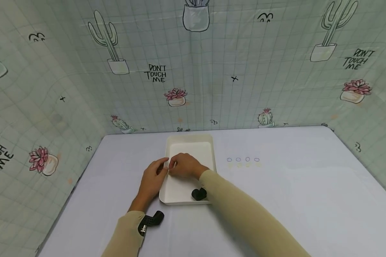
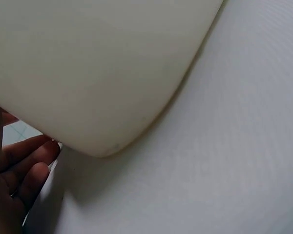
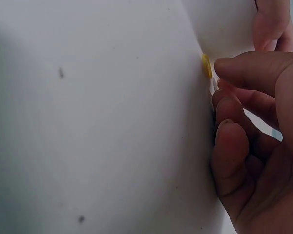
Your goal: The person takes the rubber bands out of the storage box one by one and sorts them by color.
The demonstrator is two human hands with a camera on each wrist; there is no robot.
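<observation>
A shallow off-white tray (image 1: pixel 193 138) lies on the table, its rim beside my left hand (image 1: pixel 152 177). Those left fingers rest along the outside of the tray's left edge, and the fingertips (image 2: pixel 49 148) show beside the tray wall in the left wrist view. My right hand (image 1: pixel 184 166) reaches across the tray to that same edge, fingers bent. In the right wrist view a small yellow ring (image 3: pixel 206 66) stands against the inner wall, just ahead of the right thumb (image 3: pixel 229 67). A gap shows between thumb and ring.
Right of the tray, a row of small blue-purple rings (image 1: pixel 247 159) lies on the white table (image 1: pixel 292 200), with a row of faint yellow rings (image 1: pixel 248 165) just in front. Cactus-print cloth (image 1: pixel 212 57) hangs behind and at both sides. Black wrist cameras (image 1: pixel 154 218) sit on both forearms.
</observation>
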